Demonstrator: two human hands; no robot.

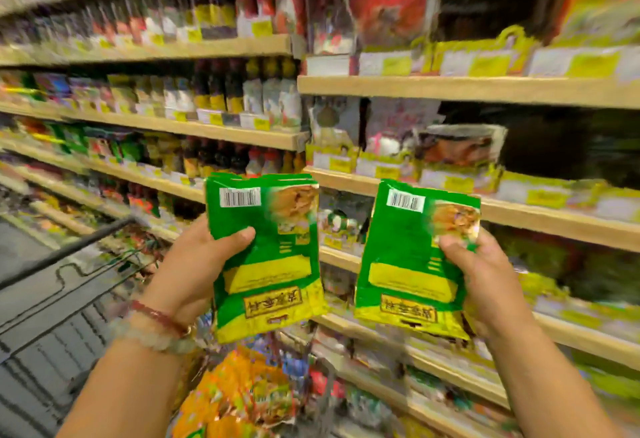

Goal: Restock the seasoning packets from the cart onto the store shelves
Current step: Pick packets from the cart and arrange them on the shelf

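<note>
My left hand (204, 257) grips a small stack of green and yellow seasoning packets (273, 275), held upside down with the barcode at the top. My right hand (485, 275) holds a second stack of the same green packets (405, 264), also upside down. Both stacks are raised in front of the wooden store shelves (519, 212). Below my hands, the cart (52, 299) holds orange and yellow packets (239, 399). The view is blurred by motion.
Shelves on the left carry rows of dark sauce bottles (214, 91). Shelves on the right hold pouches in yellow display trays (460, 157), with a dark gap (571, 147) at the far right. The cart's black handle bar (69, 250) crosses at lower left.
</note>
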